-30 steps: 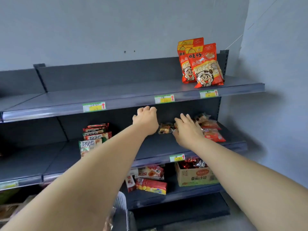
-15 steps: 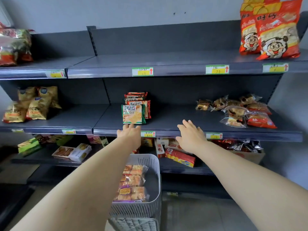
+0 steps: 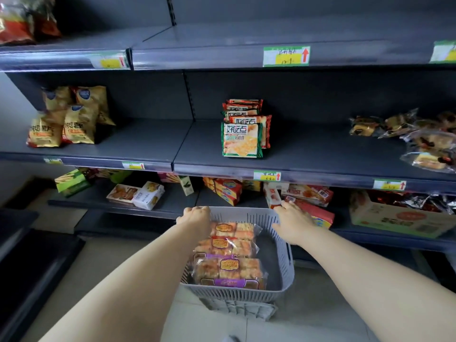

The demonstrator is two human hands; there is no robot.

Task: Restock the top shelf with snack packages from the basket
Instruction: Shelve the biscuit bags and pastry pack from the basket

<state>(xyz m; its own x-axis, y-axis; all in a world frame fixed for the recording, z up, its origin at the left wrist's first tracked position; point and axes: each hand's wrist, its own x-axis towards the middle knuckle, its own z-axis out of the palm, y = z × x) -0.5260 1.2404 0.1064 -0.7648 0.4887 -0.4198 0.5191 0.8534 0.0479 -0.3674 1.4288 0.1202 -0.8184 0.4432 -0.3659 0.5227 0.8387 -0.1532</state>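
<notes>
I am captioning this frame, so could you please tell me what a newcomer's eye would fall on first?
First the grey basket at bottom centre, stacked with clear-wrapped snack packages, with the left hand and right hand at its far corners. Next, the green-edged packets standing mid-shelf above, and the bare stretch of top shelf overhead.

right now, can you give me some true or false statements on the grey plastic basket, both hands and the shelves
The grey slotted plastic basket holds clear-wrapped pastry packages. True.
The left hand holds a package in the air. False: it is at the basket's far left corner.
The right hand is at the basket's far right corner. True.
The green-edged biscuit packs lie in the basket. False: they stand on the middle shelf.
</notes>
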